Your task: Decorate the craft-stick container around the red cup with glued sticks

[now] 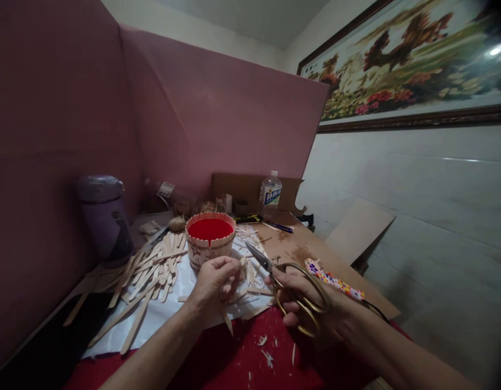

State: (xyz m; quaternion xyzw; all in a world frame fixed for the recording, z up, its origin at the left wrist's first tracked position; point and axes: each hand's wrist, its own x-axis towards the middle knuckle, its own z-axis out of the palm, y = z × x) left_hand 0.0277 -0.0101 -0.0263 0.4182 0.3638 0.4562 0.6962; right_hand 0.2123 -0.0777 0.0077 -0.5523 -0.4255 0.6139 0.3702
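My right hand [297, 292] is wrapped round the gold handles of a pair of scissors [264, 261]. The blades point up and to the left, looking nearly closed. To the left, my left hand [218, 279] has its fingers pinched together on a thin wooden stick [227, 324], whose pointed lower end sticks out beneath the palm; the rest of it is hidden. Just behind that hand stands a bucket-shaped pot [210, 244], red inside, its outside and scalloped rim covered in pale wood pieces. The scissor tips are apart from the pot.
Many loose wooden sticks [163, 268] lie on a white sheet at left. Wood scraps [267, 357] dot the red cloth. A purple tumbler [106, 222] is far left, a clear bottle [271, 195] at the back. A flower-patterned object [334, 281] with a cord lies on the right-hand cardboard.
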